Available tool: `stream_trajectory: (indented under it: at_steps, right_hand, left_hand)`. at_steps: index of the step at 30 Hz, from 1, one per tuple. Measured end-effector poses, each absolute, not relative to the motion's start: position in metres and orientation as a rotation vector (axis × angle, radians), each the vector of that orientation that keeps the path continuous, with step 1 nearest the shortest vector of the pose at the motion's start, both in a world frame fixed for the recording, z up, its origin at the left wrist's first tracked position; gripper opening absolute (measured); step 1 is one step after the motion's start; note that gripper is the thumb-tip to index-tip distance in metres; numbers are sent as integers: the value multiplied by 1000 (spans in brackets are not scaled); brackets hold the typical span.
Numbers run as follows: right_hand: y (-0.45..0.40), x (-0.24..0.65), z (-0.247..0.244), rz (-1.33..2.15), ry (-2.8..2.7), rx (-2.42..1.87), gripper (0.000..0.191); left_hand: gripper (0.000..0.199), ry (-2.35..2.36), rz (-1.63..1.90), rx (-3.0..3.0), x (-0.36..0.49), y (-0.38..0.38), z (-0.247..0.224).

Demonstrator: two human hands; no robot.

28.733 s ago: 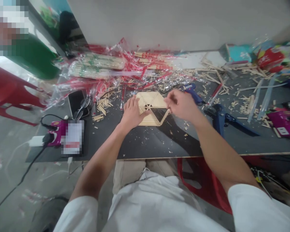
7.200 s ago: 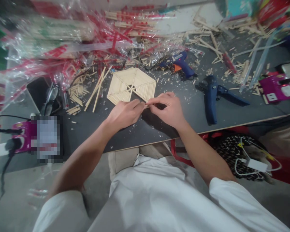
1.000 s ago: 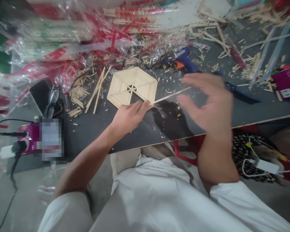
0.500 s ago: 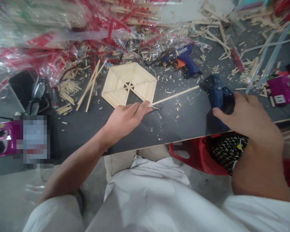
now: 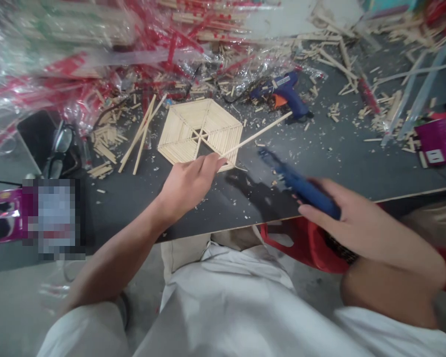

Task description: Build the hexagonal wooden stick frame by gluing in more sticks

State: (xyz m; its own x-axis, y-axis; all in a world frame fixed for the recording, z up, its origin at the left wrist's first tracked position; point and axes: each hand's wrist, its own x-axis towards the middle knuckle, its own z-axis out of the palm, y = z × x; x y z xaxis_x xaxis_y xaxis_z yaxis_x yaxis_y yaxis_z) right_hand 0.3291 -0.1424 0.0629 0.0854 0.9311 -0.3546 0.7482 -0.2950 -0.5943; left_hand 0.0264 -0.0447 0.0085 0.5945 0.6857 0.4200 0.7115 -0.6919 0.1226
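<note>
Right hand nearest: fingers wrapped round the cutter, held up over the table, head aimed at the stick but apart from it. Motion blur; can't tell if the handles are squeezed. Left hand: pinching the near end of the stick, which slants up over the panel's right edge; contact there unclear. Stick looks uncut, too long for the gap.

Hexagonal panel lies flat just beyond the left hand. Progress, my read: mostly done. Other wedges look filled bar small hub gaps. Front wedge is the one left: table shows near the hub, a few sticks at the rim, rest hidden by the hand.

Loose sticks left of the panel; glue gun and wrappers behind.
</note>
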Motion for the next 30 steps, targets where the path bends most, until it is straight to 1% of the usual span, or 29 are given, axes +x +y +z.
stream_trajectory:
  at_steps: [2, 5, 7, 12, 18, 21, 26, 30]
  right_hand:
    - [-140, 308, 60, 1111, -1775, -1969, 28]
    - [-136, 289, 55, 1155, -1812, -1844, 33]
    - [-134, 281, 52, 1162, -1810, -1767, 37]
    - [-131, 264, 50, 1089, -1789, -1651, 36]
    - [-128, 250, 51, 1101, -1778, -1655, 34]
    - [-127, 248, 54, 1102, -1798, -1672, 35]
    - [-125, 245, 57, 1114, -1843, -1691, 30]
    - [-125, 244, 55, 1102, -1859, -1713, 33]
  left_hand:
    - [47, -1227, -696, -2748, 26, -45, 9]
    - [47, -1251, -730, -2724, 26, -46, 11]
    - [47, -1272, -752, -2709, 26, -47, 13]
    - [46, -1250, -762, -2772, 29, -51, 14]
    - [39, -1245, -723, -2743, 28, -52, 12]
    - [42, -1289, -650, -2766, 28, -52, 12]
    - [45, -1269, -616, -2774, 28, -51, 14]
    - [48, -1231, -611, -2768, 27, -50, 13]
